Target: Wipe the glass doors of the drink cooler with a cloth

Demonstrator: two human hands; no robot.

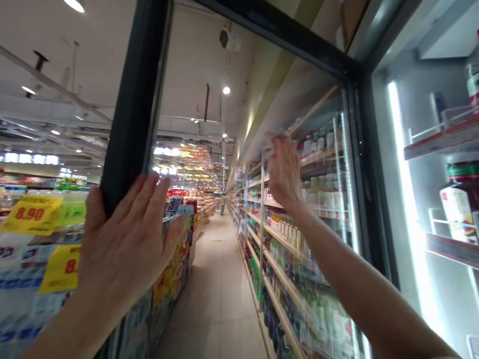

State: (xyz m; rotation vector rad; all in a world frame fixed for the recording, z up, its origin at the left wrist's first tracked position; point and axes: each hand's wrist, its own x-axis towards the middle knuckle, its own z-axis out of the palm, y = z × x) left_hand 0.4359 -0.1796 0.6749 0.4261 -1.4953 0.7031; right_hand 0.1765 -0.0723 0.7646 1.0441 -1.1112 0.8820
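Note:
A glass cooler door with a black frame [134, 99] stands swung open in front of me. My left hand [123, 244] lies flat on the door's free edge, fingers spread over frame and glass [209, 149], holding nothing. My right hand [284, 172] is raised against the glass higher up, near the hinge side. Its fingers are curled and blurred, with something pale at the fingertips that I cannot make out.
To the right, the open cooler has lit white shelves [441, 139] with bottles [458, 199]. Through the glass, a tiled aisle [220, 289] runs between drink shelves [284, 259] and stacked goods with yellow price tags [32, 214]. A person [223, 203] stands far down the aisle.

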